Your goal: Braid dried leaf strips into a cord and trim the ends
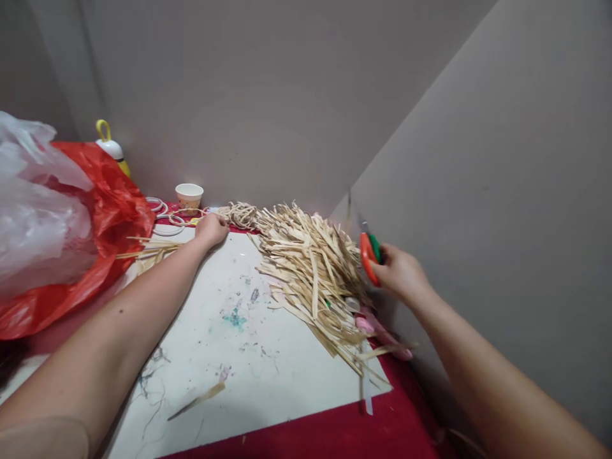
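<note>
My right hand (pixel 405 274) grips scissors (pixel 368 255) with orange and green handles, raised beside the wall, blades pointing up and away from me. Under and left of them lies a heap of pale dried straw strips (pixel 310 261). My left hand (pixel 211 231) is closed at the far edge of the white board (pixel 205 357). Its fingertips are turned away, so what they hold, if anything, is hidden. Just right of that hand sits a tangled bundle of thin twisted cord (pixel 241 215). A thin yellowish loop (pixel 176 220) lies to its left.
A paper cup (pixel 189 196) and white rings (pixel 167 228) stand at the back left. Red and clear plastic bags (pixel 119 210) bulge on the left, before a yellow-and-white bottle (pixel 111 150). Grey walls close off the back and right. A pink object (pixel 382 335) lies at the right edge.
</note>
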The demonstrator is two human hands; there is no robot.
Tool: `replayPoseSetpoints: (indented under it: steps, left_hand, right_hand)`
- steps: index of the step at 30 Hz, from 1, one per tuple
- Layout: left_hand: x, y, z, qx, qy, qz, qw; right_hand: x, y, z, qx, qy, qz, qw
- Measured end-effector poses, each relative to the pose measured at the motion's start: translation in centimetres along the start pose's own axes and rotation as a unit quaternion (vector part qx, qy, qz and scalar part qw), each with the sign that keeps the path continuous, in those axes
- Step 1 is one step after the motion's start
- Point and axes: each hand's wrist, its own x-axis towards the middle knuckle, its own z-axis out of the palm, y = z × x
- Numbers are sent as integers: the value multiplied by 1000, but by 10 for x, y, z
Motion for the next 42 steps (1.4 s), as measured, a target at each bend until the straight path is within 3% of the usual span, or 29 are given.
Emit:
replayPoseSetpoints:
  steps: [3, 6, 8, 10, 15, 19, 27, 32, 37, 42]
  left_hand:
    - [-1, 0, 0, 4, 0, -2, 1000]
    - [-2, 0, 0, 6, -1, -4, 1000]
    - [-2, 0, 0, 3, -2, -8, 1000]
    - [-3, 0, -1, -5, -4, -9, 1000]
    - [-6, 1, -4, 0, -5, -7, 1000]
    - [-7, 1, -3, -6, -7, -10, 1000]
    - [-5, 1, -1, -11, -4, -14, 1000]
    - [-6, 1, -1, -17, -4, -5, 1000]
    - [-8, 4, -3, -15, -2, -15, 1000]
    - [-8, 3, -2, -17, -1, -7, 1000]
  right_hand:
    - [-7, -10, -7, 199, 55, -31, 978]
    - [-19, -45, -7, 321, -28, -73, 944]
    - [-26, -78, -2, 298, -94, -109, 944]
    - [-30, -112, 7, 229, -120, -156, 953]
    - [-25, -188, 40, 98, -149, -181, 967]
    - [-13, -220, 63, 67, -131, -167, 975]
    - [-14, -225, 79, 10, -114, -179, 977]
    - [-17, -221, 78, 31, -78, -160, 984]
    - [-19, -217, 72, 8, -115, -183, 976]
    - [-18, -217, 71, 14, -77, -162, 984]
